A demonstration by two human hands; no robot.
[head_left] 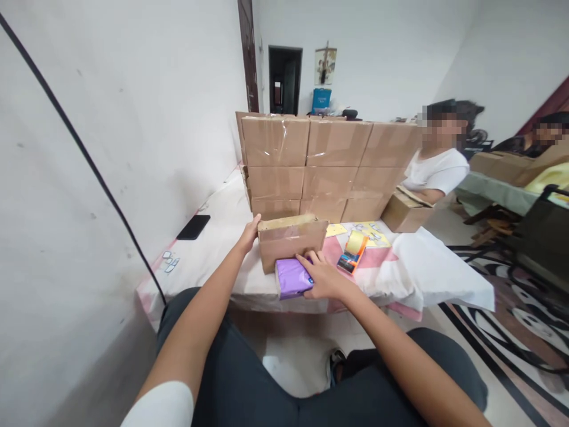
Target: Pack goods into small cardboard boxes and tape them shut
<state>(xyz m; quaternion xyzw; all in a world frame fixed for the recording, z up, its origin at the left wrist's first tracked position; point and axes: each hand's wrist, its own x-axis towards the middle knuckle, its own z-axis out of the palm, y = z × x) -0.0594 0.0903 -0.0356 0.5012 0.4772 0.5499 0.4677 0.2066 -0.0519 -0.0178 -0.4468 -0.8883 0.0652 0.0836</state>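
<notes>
An open cardboard box stands before me on the cloth-covered table, its front flap raised. My left hand is closed on the box's left edge, thumb near the top corner. In front of the box lies a purple soft packet, which looks like a tissue pack. My right hand grips the packet's right end, fingers over its top and touching the box front. To the right, a tape dispenser with a yellowish roll rests on the table. The inside of the box is hidden.
Behind the box rises a wall of stacked, taped cartons. A black phone lies at the left by the wall. A person in a white shirt sits beyond, beside another carton. A black cable runs down the left.
</notes>
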